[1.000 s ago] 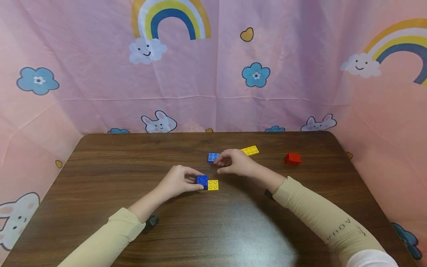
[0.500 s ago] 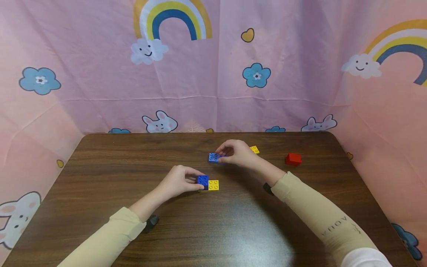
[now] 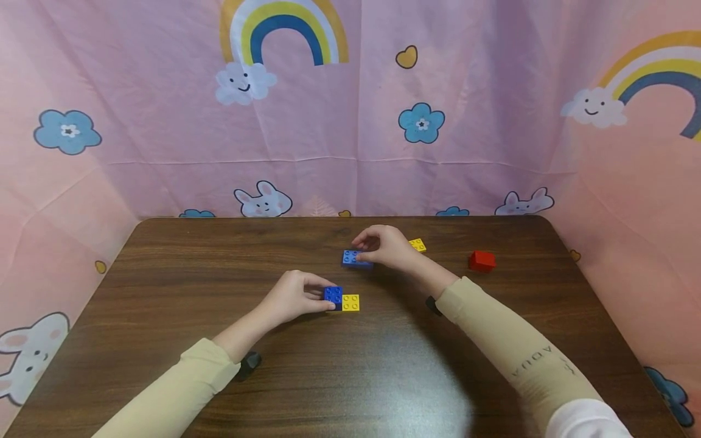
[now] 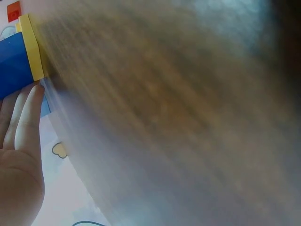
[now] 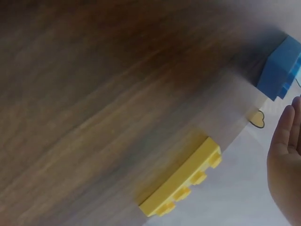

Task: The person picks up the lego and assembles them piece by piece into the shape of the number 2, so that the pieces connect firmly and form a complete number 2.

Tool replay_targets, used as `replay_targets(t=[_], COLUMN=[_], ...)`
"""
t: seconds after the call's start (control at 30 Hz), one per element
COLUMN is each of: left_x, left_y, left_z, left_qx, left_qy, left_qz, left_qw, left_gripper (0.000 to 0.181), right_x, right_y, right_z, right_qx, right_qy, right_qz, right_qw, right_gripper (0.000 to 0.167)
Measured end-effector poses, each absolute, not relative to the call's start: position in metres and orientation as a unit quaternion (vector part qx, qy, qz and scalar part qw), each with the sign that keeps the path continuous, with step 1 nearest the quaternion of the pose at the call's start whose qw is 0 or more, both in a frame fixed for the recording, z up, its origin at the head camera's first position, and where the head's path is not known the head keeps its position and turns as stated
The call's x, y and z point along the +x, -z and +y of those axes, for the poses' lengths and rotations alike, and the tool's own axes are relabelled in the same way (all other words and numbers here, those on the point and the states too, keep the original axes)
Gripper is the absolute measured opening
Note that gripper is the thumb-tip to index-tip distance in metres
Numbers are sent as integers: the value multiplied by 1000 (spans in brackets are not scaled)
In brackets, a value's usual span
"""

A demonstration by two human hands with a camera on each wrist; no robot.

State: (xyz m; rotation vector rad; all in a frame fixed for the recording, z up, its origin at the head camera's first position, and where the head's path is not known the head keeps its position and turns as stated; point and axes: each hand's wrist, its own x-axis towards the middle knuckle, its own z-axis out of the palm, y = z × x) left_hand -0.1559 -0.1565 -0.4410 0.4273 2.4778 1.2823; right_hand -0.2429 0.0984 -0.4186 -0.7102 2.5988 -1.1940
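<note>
My left hand [image 3: 292, 296] pinches a dark blue brick [image 3: 333, 295] between thumb and fingers, with a yellow brick [image 3: 351, 303] joined or touching on its right. In the left wrist view, the fingertips of that hand [image 4: 23, 141] lie against the blue brick [image 4: 14, 66], beside the yellow one [image 4: 31, 47]. Farther back, my right hand [image 3: 389, 246] is over the right end of a lighter blue brick [image 3: 350, 258], fingers bent and raised above it. In the right wrist view, a gap shows between the hand [image 5: 287, 155] and the blue brick [image 5: 278, 70].
A long yellow brick [image 3: 418, 245] lies behind the right hand, partly covered by it; its studs show in the right wrist view [image 5: 181, 179]. A red brick [image 3: 482, 261] sits farther right on the brown table [image 3: 219, 261]. A patterned curtain stands behind.
My right hand has moved slightly back from where it was, and its fingers have lifted off or above the lighter blue brick, exposing more of it. My left hand has kept its hold.
</note>
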Motion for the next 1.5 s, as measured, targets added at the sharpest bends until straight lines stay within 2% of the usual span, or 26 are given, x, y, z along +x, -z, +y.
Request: replay_targets(t=[0.7, 1.5], left_x=[-154, -154], left_y=[440, 439], left_z=[-155, -154], left_qx=[145, 138], left_qy=[-436, -454], left_qz=[874, 864], left_qw=[156, 168], left_gripper=[33, 33], right_x=[-252, -251], right_y=[433, 439], right_z=[102, 94], right_qx=[-232, -251], right_qy=[345, 281], right_qz=[898, 919], right_qw=[145, 119], right_gripper=[36, 42])
